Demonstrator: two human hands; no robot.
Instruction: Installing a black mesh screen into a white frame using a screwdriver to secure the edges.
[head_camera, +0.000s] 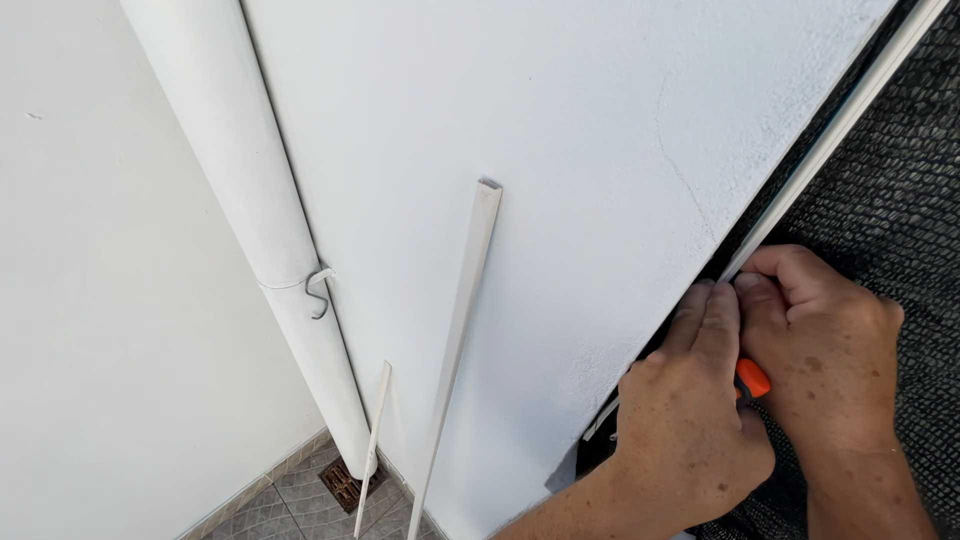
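My left hand (690, 420) and my right hand (825, 345) are pressed together at the edge of a white wall (560, 150). An orange-handled tool (752, 379) shows between them; my left hand is closed around it and most of it is hidden. The fingertips of my right hand pinch a thin white strip (840, 130) that runs diagonally along the wall edge. Black mesh netting (900, 200) lies behind the strip and under my right hand.
A white drainpipe (250, 220) runs down the wall corner, with a wire tie and a metal S-hook (318, 292). Two loose white strips lean on the wall: a long one (462, 320) and a short one (372, 440). A floor drain grate (345, 484) sits in the tiled floor.
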